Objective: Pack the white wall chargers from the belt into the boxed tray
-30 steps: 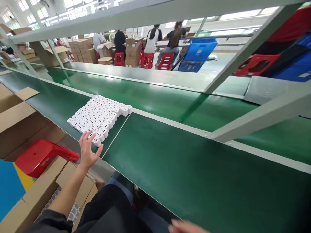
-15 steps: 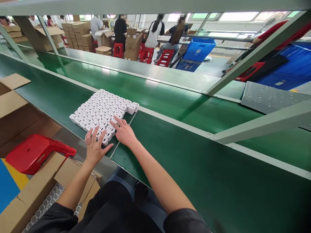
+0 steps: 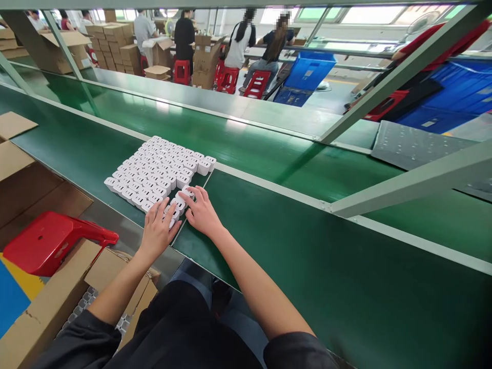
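A large block of white charger housings (image 3: 149, 166) with dark slots on top stands in tight rows on the green work surface (image 3: 300, 246). At its near right side, a short row of chargers (image 3: 179, 202) is parted from the block by a narrow gap. My left hand (image 3: 158, 228) wraps over the near end of this row, fingers on one side and thumb on the other. My right hand (image 3: 200, 209) presses its fingertips on the row's far end. Both palms hide part of the row.
A pale rail (image 3: 269, 188) runs behind the chargers, with slanted posts (image 3: 388, 77) rising beyond. Below left are a red stool (image 3: 46, 243) and an open carton (image 3: 49, 292) holding clear-looking pieces. Several people sit or stand across the room.
The short row has come away from the block toward me, leaving a gap. My left fingers have closed in over its near end. The whole view has shifted slightly.
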### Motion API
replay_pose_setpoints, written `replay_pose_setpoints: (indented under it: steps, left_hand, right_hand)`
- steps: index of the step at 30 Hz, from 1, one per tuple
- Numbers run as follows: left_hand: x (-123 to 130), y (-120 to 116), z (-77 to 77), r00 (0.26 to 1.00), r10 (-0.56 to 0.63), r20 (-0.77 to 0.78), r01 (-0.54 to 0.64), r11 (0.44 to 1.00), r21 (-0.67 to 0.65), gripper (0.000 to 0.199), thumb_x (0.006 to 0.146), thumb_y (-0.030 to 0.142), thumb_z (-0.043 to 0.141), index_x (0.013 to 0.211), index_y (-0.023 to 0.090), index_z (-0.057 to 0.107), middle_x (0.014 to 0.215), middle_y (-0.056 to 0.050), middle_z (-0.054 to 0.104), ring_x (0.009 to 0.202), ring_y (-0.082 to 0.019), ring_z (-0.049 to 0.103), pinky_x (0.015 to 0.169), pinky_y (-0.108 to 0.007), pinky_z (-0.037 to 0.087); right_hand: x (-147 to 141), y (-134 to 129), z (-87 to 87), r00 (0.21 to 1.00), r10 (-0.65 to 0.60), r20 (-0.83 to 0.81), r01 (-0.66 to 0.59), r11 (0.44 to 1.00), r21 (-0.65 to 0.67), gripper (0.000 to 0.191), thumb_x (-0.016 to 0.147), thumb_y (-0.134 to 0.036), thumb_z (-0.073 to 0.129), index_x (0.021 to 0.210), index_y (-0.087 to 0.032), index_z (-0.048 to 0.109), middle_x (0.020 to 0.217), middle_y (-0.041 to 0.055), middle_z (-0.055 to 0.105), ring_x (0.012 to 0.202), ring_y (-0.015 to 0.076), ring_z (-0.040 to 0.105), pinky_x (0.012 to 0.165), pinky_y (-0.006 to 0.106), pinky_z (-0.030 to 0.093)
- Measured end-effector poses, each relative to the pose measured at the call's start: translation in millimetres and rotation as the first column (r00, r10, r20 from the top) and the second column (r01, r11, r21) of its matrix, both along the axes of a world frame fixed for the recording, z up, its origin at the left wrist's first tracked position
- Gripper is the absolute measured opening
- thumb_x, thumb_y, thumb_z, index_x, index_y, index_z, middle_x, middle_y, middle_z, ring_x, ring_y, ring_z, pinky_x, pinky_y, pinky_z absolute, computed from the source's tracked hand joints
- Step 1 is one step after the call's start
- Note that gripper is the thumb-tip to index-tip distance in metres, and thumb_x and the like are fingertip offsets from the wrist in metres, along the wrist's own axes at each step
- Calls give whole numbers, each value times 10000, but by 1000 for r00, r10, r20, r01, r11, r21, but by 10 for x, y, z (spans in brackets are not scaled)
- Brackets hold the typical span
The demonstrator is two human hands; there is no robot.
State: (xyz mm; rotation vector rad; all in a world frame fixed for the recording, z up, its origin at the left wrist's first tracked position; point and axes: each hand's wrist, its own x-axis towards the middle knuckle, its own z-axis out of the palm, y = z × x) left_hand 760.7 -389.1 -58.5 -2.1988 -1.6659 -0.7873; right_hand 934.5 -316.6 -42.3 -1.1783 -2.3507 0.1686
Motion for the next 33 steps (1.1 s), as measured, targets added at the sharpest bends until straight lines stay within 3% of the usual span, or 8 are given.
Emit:
replay_pose_setpoints:
  steps: [3, 7, 12, 15, 18, 26, 30, 33]
  left_hand:
    - [81, -1, 93, 1000, -5, -8, 5, 1000, -14, 523, 955, 400, 516, 1415, 153, 486, 1447, -202, 492, 1303, -331, 499, 1081, -475, 416]
    - [246, 118, 217, 991, 133, -20, -134, 985, -110, 651, 917, 456, 550, 1460, 125, 410, 1449, -249, 457, 1225, -374, 554, 926, -459, 526]
    - [445, 323, 343, 951, 271, -151, -309, 866, -394, 685, 956, 444, 452, 1541, 142, 263, 1424, -221, 488, 1149, -342, 594, 766, -396, 564]
    - [493, 382, 386, 928, 308, -212, -371, 821, -434, 703, 986, 525, 358, 1558, 142, 213, 1276, -203, 586, 1059, -315, 626, 757, -370, 547]
    - [501, 404, 411, 921, 312, -233, -385, 818, -427, 695, 986, 578, 321, 1542, 164, 275, 1186, -178, 623, 1003, -310, 641, 747, -357, 532]
    - [515, 375, 485, 919, 330, -214, -391, 828, -402, 571, 999, 520, 337, 1455, 187, 418, 1100, -146, 654, 958, -315, 670, 697, -349, 522]
    - [500, 325, 500, 938, 303, -166, -345, 851, -397, 543, 987, 520, 378, 1417, 203, 470, 1146, -142, 664, 933, -298, 683, 698, -333, 518]
    - [404, 316, 472, 961, 270, -56, -272, 893, -359, 536, 970, 537, 414, 1387, 213, 506, 1215, -130, 665, 962, -294, 685, 709, -324, 517]
  right_hand:
    - [-4, 38, -44, 993, -9, -117, 4, 999, -44, 644, 798, -77, 449, 1429, -196, 504, 1442, 139, 382, 1377, 288, 320, 1166, 484, 343]
    - [-28, 104, -170, 967, -47, -249, 8, 987, -158, 716, 763, -65, 432, 1476, -134, 418, 1478, 160, 355, 1374, 257, 364, 1168, 428, 360]
    - [0, 142, -337, 910, -33, -414, -48, 982, -184, 773, 748, -52, 400, 1513, -138, 336, 1421, 149, 454, 1322, 240, 433, 1136, 426, 408]
    - [39, 155, -370, 875, -25, -483, -72, 981, -181, 758, 749, -55, 407, 1495, -188, 366, 1405, 127, 474, 1295, 252, 462, 1128, 457, 415]
    - [63, 165, -370, 847, -32, -531, -75, 981, -180, 745, 744, -47, 412, 1469, -220, 398, 1386, 110, 492, 1276, 251, 481, 1116, 471, 425]
    - [58, 190, -388, 809, -16, -587, -104, 980, -171, 718, 717, -26, 411, 1409, -206, 471, 1349, 115, 517, 1214, 235, 527, 1073, 447, 463]
    - [63, 210, -404, 799, -25, -600, -111, 976, -189, 723, 704, -13, 409, 1400, -196, 481, 1350, 121, 525, 1212, 234, 532, 1079, 457, 457]
    - [79, 195, -362, 781, -23, -624, -75, 989, -130, 715, 692, -2, 402, 1377, -183, 498, 1371, 127, 514, 1276, 235, 489, 1116, 460, 422]
